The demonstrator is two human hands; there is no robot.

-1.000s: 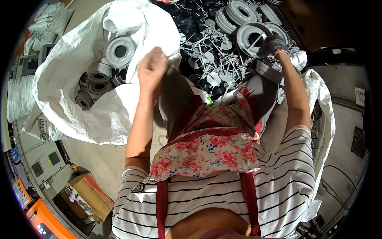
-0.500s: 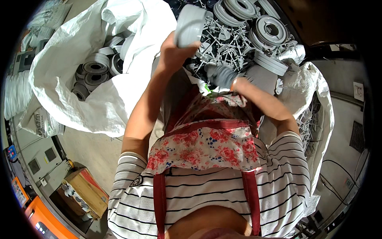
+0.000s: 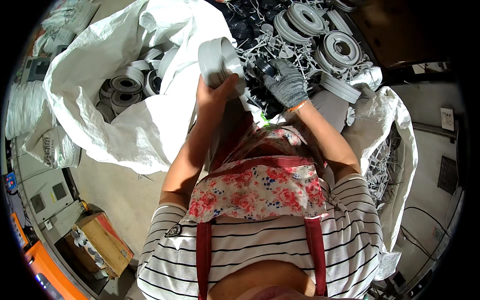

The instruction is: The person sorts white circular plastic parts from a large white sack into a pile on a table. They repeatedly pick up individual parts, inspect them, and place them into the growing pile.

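Note:
My bare left hand (image 3: 212, 97) is closed around a wide grey plastic ring (image 3: 212, 59), which is tilted with its outer wall toward me. My right hand (image 3: 287, 87), in a grey knit glove with an orange cuff, grips a small black ribbed round part (image 3: 265, 67) between thumb and fingers. Both hands are over a pile of black parts and thin grey branching plastic sprues (image 3: 295, 50). The inside of the held ring is mostly hidden from view.
A large open white sack (image 3: 75, 115) on the left contains several grey rings (image 3: 126, 82). Grey flanged rings (image 3: 342, 48) lie stacked beyond my right hand. Another white sack (image 3: 405, 165) at right holds grey sprues (image 3: 382, 165). A cardboard box (image 3: 107, 242) stands lower left.
My left hand has drawn the grey ring toward me and slightly left. My right hand has risen from the near edge of the pile, and a black round part now shows in its fingers.

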